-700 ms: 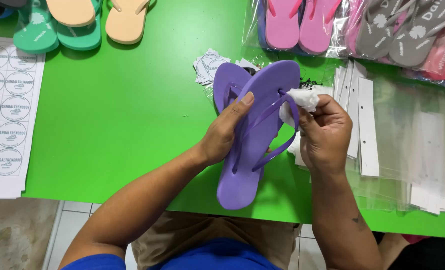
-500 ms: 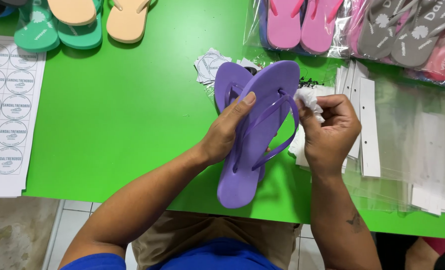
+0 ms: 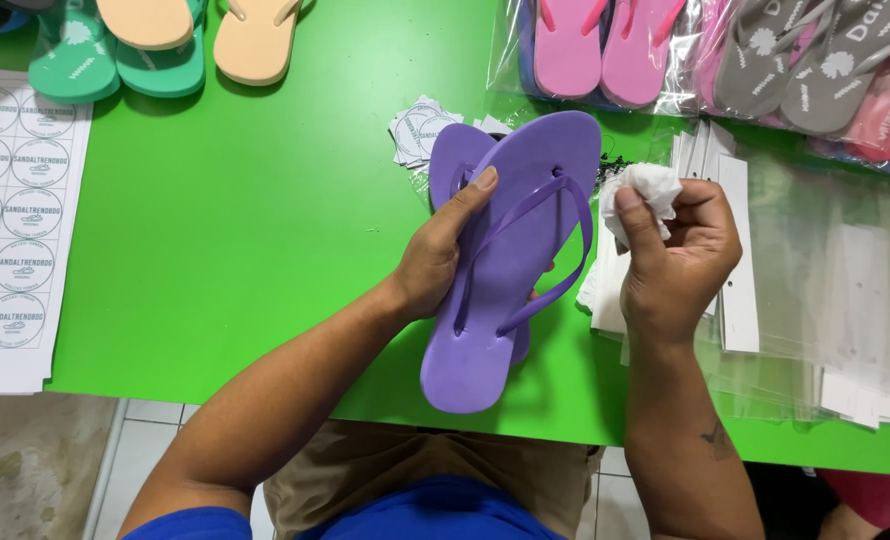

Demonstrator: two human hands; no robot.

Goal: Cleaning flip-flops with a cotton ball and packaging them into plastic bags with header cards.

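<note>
Bright, even overhead light, soft shadows, sharp focus throughout.

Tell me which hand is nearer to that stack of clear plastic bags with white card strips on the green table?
Right. The right hand, clutching a crumpled white cloth, hovers over the stack of clear plastic bags. The left hand sits farther left, gripping the purple rubber flip-flops.

Bare green table [image 3: 265, 200] left; bagged sandals [image 3: 765, 60], clear bags [image 3: 835, 290] crowd right
</note>
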